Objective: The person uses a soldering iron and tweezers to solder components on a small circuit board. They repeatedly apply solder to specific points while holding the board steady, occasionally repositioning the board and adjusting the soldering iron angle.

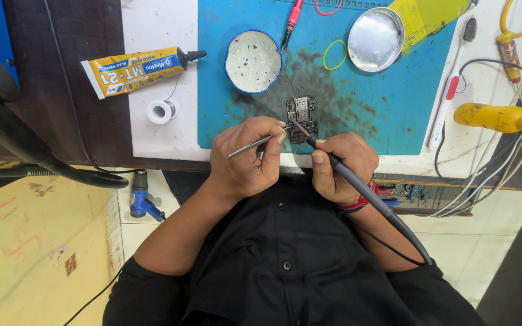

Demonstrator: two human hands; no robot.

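- Leftmost, we see a soft yellow glue tube (135, 71) with a black nozzle lying on the dark tabletop (67, 78), and just below it a small white spool of fine wire (162, 111).
- Next comes a round, blue-rimmed dish (253, 61), its pale inside speckled with dark flecks, on the stained blue mat (382, 108).
- Our left hand (244, 157) is pinched shut on thin metal tweezers (260, 143), whose tips reach the small dark circuit board (301, 118).
- That board lies flat near the mat's front edge, between the two hands.
- Our right hand (341, 164) is closed around a slim black soldering iron (357, 184), its point touching the board.
- Farther right sit a shiny round metal lid (374, 40), a white toothbrush (451, 84), and a yellow tool handle (499, 117).
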